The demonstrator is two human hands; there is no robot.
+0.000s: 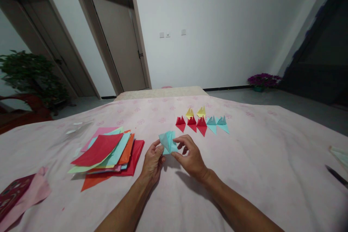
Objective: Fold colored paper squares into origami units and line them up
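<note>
A light blue sheet of origami paper (169, 141), folded into a small piece with a raised flap, is held just above the cloth. My left hand (153, 161) pinches its left side, thumb in front and fingers behind. On the other side, my right hand (191, 156) grips the right edge between thumb and fingers. Beyond my hands stand several folded paper figures: red ones (201, 126), light blue ones (223, 124) and yellow ones (201, 112).
A stack of coloured paper (100, 148) lies to the left. Further left are a dark red patterned item (15, 194) and pink cloth or paper (35, 197). A dark pen-like object (336, 175) rests at the right. A pink floral tablecloth (258, 174) covers the table.
</note>
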